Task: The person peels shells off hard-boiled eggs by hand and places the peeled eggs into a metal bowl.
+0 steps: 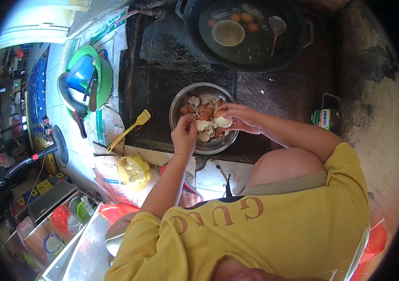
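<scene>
A partly peeled boiled egg (223,122) is in my right hand (243,117), its white bared below and brown shell still on top. My left hand (184,135) is beside it, thumb and fingers pinched at the edge of a pale piece of eggshell (202,125). Both hands are over a round metal bowl (176,121) holding a heap of broken brown eggshells (203,111). To the lower left, a yellow container (120,168) holds several peeled white eggs (136,170).
A large dark wok (199,52) with water, several brown eggs (247,17), a round dish (228,33) and a ladle (277,26) stands beyond the bowl. At left are a yellow spatula (136,126) and a green basin (106,77) of kitchenware. A green packet (322,118) lies right.
</scene>
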Action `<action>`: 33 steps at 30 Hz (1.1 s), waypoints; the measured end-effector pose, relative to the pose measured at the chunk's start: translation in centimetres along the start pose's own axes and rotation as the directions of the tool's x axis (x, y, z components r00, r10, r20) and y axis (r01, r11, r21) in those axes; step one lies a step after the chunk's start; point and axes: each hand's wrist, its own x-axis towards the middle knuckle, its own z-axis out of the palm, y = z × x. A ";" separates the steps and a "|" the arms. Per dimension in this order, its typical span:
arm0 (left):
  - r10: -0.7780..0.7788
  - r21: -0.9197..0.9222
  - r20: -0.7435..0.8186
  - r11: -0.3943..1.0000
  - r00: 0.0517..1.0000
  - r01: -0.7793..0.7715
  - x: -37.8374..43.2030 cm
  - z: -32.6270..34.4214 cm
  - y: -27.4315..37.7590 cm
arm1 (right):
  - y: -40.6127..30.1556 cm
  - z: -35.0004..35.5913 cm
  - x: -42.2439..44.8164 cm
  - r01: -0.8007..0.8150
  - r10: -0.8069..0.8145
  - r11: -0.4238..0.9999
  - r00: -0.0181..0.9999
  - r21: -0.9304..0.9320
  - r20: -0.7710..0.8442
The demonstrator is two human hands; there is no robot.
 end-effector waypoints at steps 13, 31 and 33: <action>0.033 -0.300 0.192 0.954 0.981 0.027 -0.8 1.9 0.0 | 0.8 0.3 0.4 0.023 -0.002 0.983 0.994 -0.185 0.113; 0.314 0.000 0.115 0.949 0.943 -0.316 -1.2 1.2 3.5 | 0.2 0.9 0.1 0.121 -0.047 0.757 0.990 -0.642 0.132; 0.385 0.048 0.122 0.918 0.915 -0.393 -1.1 1.1 3.4 | 0.6 0.4 0.4 0.173 -0.088 0.785 0.982 -0.595 0.169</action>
